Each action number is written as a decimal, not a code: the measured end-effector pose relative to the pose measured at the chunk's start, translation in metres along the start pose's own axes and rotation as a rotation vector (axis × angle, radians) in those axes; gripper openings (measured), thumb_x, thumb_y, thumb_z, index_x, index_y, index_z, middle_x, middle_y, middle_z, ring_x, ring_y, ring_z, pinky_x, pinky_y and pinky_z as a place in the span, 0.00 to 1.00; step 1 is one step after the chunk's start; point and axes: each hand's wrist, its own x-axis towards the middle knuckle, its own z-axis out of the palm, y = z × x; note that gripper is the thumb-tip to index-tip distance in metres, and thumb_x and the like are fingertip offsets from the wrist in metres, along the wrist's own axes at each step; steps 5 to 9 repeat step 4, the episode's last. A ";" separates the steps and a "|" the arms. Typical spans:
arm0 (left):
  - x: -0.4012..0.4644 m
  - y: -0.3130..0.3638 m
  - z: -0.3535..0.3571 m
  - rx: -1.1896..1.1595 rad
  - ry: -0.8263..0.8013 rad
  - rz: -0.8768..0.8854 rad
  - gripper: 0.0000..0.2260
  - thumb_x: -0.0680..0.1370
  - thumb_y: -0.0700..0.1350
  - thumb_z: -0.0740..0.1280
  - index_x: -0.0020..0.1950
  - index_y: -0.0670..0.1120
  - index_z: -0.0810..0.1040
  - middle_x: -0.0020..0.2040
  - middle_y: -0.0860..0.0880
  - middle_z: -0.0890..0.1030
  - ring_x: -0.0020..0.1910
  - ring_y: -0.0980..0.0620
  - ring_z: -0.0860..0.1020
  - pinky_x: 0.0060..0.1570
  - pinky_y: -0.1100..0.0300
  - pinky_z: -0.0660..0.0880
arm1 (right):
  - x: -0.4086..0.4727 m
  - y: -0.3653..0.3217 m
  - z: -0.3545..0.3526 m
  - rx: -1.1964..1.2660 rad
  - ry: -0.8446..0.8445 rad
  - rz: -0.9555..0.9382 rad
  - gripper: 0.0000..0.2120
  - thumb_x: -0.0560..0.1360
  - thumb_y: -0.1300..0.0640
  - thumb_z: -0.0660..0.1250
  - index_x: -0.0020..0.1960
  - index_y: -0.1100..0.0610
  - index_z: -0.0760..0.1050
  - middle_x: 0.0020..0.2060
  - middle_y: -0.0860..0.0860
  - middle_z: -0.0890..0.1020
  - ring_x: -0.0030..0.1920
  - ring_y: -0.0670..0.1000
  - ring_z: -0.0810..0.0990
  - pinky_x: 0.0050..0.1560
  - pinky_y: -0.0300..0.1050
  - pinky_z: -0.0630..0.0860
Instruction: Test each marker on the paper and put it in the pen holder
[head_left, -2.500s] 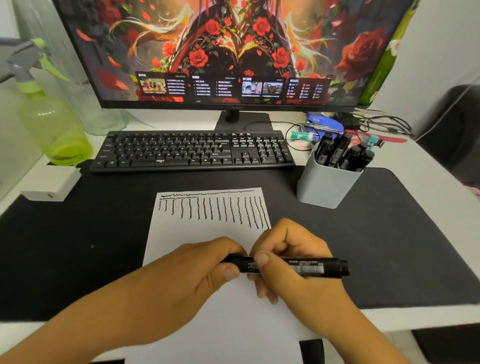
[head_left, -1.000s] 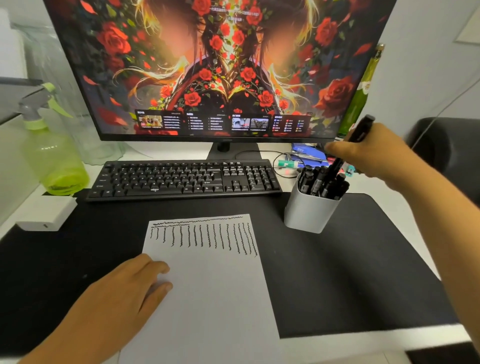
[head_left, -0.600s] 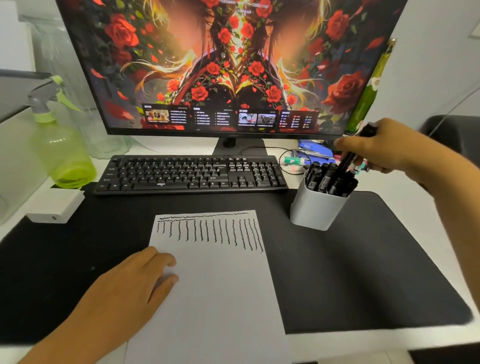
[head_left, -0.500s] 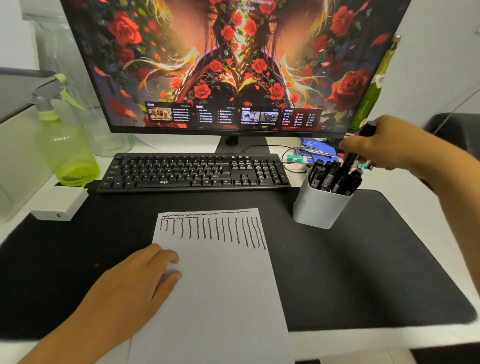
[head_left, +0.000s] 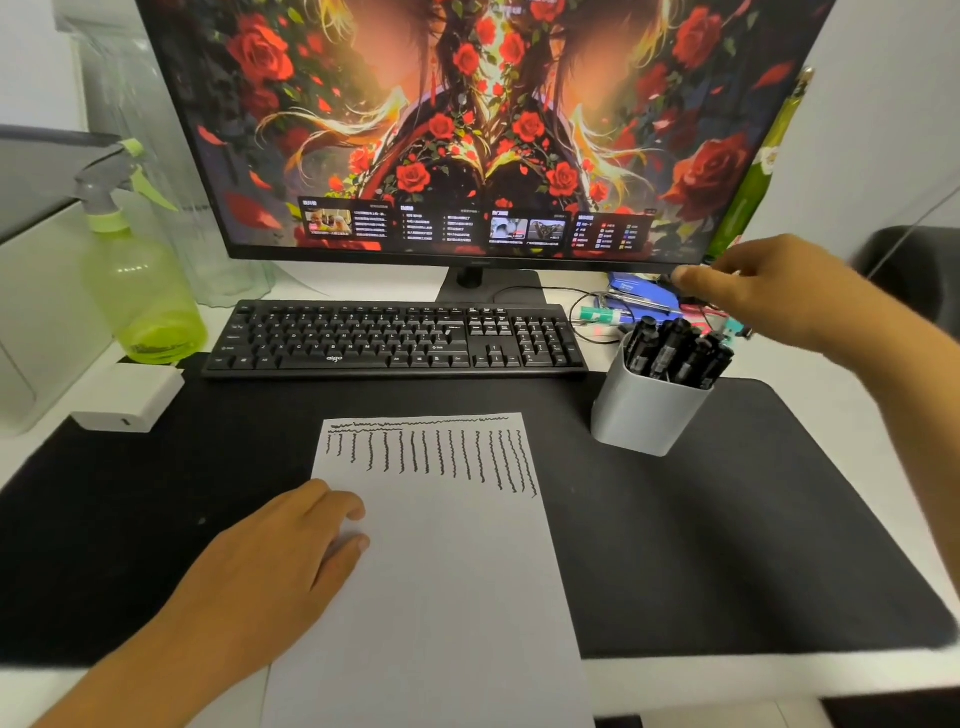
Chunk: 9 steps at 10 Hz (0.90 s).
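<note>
A white sheet of paper lies on the black desk mat, with several wavy black test strokes along its top edge. My left hand rests flat on the sheet's left edge, holding nothing. A grey pen holder stands right of the paper, packed with several black markers. My right hand hovers just above and behind the holder, fingers loosely apart and empty, not touching the markers.
A black keyboard and a monitor stand behind the paper. At the left are a green spray bottle and a white box. Cables and small items clutter the desk behind the holder.
My right hand carried the capped marker to the holder, lowered it in among the others and let go; it now hangs empty above. My left hand stays on the paper.
</note>
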 end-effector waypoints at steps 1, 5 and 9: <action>-0.001 0.000 -0.003 -0.035 0.033 0.021 0.17 0.76 0.63 0.56 0.64 0.62 0.67 0.48 0.65 0.64 0.39 0.69 0.69 0.36 0.74 0.65 | -0.009 0.000 0.010 -0.084 0.014 -0.082 0.24 0.79 0.37 0.61 0.45 0.57 0.82 0.36 0.54 0.82 0.35 0.52 0.77 0.38 0.49 0.75; -0.005 0.001 -0.002 -0.078 0.050 0.020 0.19 0.77 0.61 0.56 0.66 0.60 0.69 0.55 0.65 0.69 0.46 0.65 0.73 0.45 0.76 0.67 | -0.095 -0.035 0.057 0.104 0.355 -0.302 0.12 0.79 0.51 0.62 0.43 0.55 0.80 0.29 0.50 0.78 0.29 0.56 0.75 0.31 0.50 0.75; -0.005 0.001 -0.002 -0.078 0.050 0.020 0.19 0.77 0.61 0.56 0.66 0.60 0.69 0.55 0.65 0.69 0.46 0.65 0.73 0.45 0.76 0.67 | -0.095 -0.035 0.057 0.104 0.355 -0.302 0.12 0.79 0.51 0.62 0.43 0.55 0.80 0.29 0.50 0.78 0.29 0.56 0.75 0.31 0.50 0.75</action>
